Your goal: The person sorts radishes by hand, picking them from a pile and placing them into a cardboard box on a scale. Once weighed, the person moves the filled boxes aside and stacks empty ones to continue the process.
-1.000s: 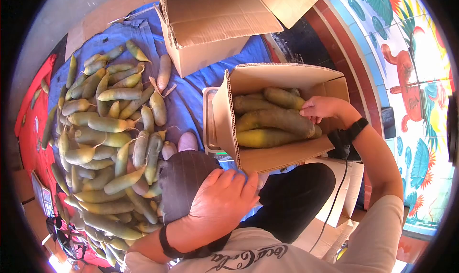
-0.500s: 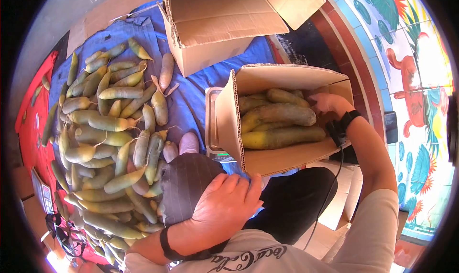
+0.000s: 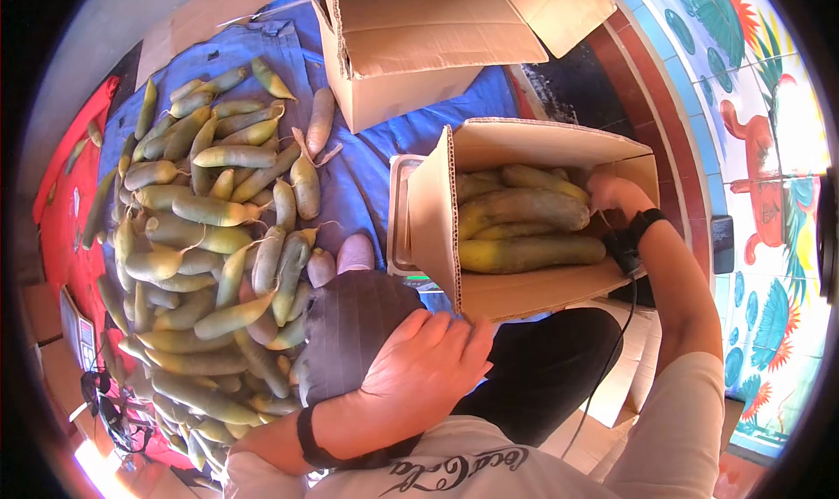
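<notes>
My left hand [image 3: 428, 357] lies over my bent knee, palm down with its fingers stretched out and nothing in them. It is just below the near edge of an open cardboard box [image 3: 542, 300]. Inside that box lie several long green radishes [image 3: 529, 252]. My right hand [image 3: 617, 197] reaches into the box's right end, beside the tips of the radishes. Its fingertips are hidden down there, so any grip does not show. A dark strap with a small device and a cable is at my right wrist.
A large heap of green radishes [image 3: 218, 228] covers the blue tarp [image 3: 363, 171] at left. The box stands on a scale [image 3: 402, 224]. Behind it is a bigger open cardboard box [image 3: 411, 101]. A painted tile wall [image 3: 760, 193] rises at right.
The whole view has shifted slightly, carrying the things in it a little to the right. My right hand remains in the box's right end, and my left hand stays on my knee.
</notes>
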Demonstrator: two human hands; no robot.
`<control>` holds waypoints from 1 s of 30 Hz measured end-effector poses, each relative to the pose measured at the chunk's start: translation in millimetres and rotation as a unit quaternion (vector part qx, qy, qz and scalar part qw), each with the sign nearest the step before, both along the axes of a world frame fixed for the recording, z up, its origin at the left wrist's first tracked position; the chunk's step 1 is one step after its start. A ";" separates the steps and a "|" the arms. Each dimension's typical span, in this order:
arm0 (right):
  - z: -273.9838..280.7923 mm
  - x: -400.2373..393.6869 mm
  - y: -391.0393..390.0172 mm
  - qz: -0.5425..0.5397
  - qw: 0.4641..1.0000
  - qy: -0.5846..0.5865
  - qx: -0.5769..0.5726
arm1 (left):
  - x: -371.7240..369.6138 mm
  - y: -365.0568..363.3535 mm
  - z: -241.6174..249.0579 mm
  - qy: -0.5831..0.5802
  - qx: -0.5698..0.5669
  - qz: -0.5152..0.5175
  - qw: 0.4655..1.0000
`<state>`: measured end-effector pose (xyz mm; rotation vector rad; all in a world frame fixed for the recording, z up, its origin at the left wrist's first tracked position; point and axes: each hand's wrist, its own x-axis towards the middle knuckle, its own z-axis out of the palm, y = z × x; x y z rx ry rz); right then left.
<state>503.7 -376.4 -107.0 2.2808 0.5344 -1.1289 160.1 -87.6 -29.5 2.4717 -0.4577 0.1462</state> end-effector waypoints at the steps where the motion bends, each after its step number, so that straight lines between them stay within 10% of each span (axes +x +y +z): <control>1: 5.5 -2.2 0.5 0.002 1.000 0.000 0.002 | -0.1 -0.5 -0.4 -0.004 -0.004 0.001 1.000; 5: 26.3 -6.8 -15.5 0.131 0.974 -0.088 0.163 | -1.5 -3.8 -3.7 -0.020 0.010 0.017 1.000; 18: 181.4 -114.4 12.2 0.006 0.804 -0.337 0.490 | -14.5 -15.9 -9.5 -0.046 0.063 0.064 0.995; 23: 227.6 -203.0 29.8 -0.003 0.762 -0.371 0.530 | -20.9 -14.8 -2.2 -0.085 -0.176 0.095 0.976; 25: 229.3 -249.2 60.5 -0.131 0.612 -0.370 0.687 | -22.6 -10.0 6.3 -0.119 -0.206 0.107 0.965; 27: 235.0 -289.4 90.7 -0.003 0.679 -0.425 0.598 | -27.4 -9.6 11.3 -0.161 -0.257 0.118 0.946; 28: 241.7 -306.3 87.9 -0.102 0.715 -0.317 0.615 | -31.8 -9.3 15.9 -0.174 -0.252 0.111 0.945; 30: 245.6 -322.4 95.1 0.031 0.742 -0.165 0.649 | -45.6 -11.4 14.2 -0.195 -0.242 0.080 0.947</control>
